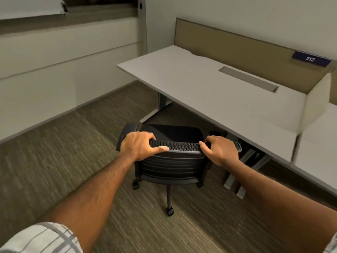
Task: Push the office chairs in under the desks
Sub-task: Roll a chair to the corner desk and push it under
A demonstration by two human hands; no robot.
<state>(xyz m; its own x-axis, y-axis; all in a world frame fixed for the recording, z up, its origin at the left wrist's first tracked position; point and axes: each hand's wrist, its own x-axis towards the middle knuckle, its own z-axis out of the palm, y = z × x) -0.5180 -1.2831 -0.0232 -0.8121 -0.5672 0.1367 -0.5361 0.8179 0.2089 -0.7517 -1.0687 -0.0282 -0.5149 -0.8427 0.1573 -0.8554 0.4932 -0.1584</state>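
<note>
Fingers curl over the mesh top rail of a black office chair point(171, 157), thumbs pressed along its near face, as a person's left hand point(139, 146) and right hand point(221, 150) clamp the backrest at its two upper corners, a spread hold that looks chosen to steer the chair straight rather than let it swivel. The chair stands at the near long edge of the grey desk point(209, 88), its seat front just beginning to pass beneath that edge and its right side close to the desk's metal leg frame point(235, 181); the backrest and the near castor point(170, 211) are out on the striped carpet point(63, 161). Judged from here, the push is barely begun. Open knee room shows under the desk between the far leg point(162, 105) and the near frame, and the left armrest point(127, 134) has free floor beside it, while the right side has the tighter margin and could catch the frame. On the tan partition point(237, 46) behind the desk hangs a placard reading 212 point(311, 59).
</note>
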